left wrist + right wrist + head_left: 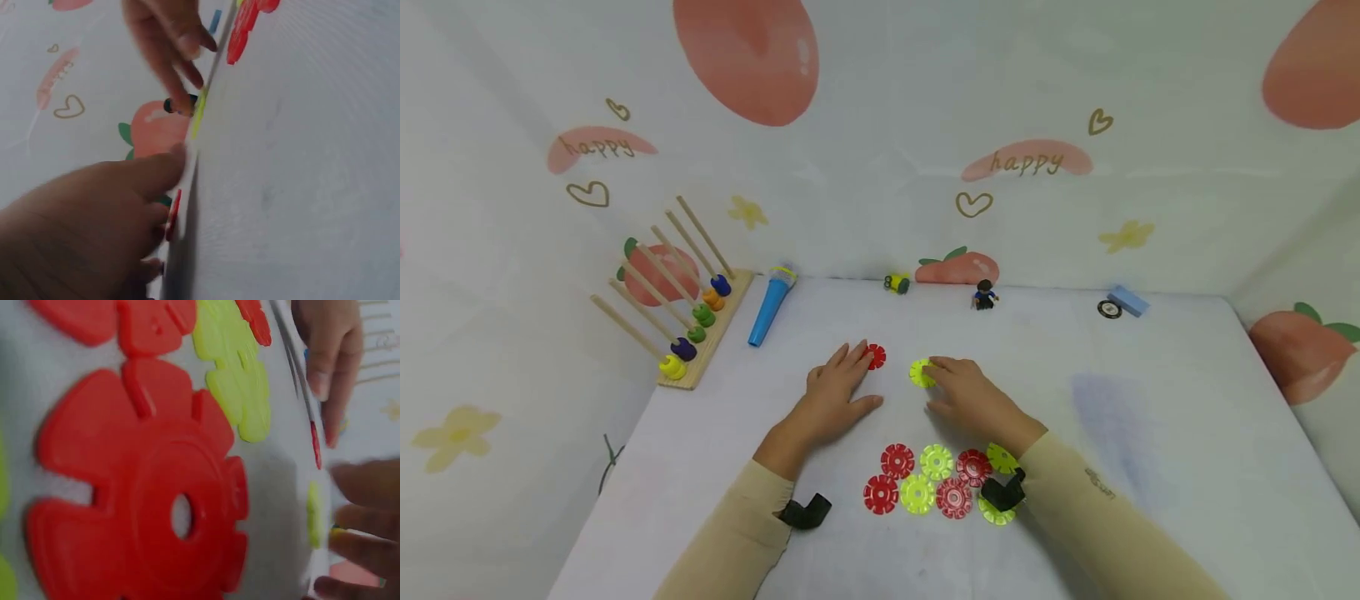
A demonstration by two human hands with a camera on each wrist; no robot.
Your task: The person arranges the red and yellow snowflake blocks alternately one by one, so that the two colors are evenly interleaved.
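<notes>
My left hand (pixel 831 396) lies spread on the table, its fingertips touching a red notched plastic disc (pixel 877 357). To its right, my right hand (pixel 973 400) has its fingertips on a yellow-green notched disc (pixel 921 373), the thumb held apart from it. Both discs lie flat on the white tabletop. In the right wrist view, a large red disc (pixel 144 481) fills the foreground, while the fingers of my right hand (pixel 369 525) are blurred at the edge. Nearer me lie two rows of red and yellow-green discs (pixel 917 494), partly covered by the right wrist camera.
A wooden peg rack (pixel 700 358) with coloured beads stands at the left, beside a blue toy microphone (pixel 767 308). Along the back are a small green-yellow toy (pixel 897 283), a toy figure (pixel 984 295), a black-and-white round piece (pixel 1109 309) and a blue block (pixel 1128 301).
</notes>
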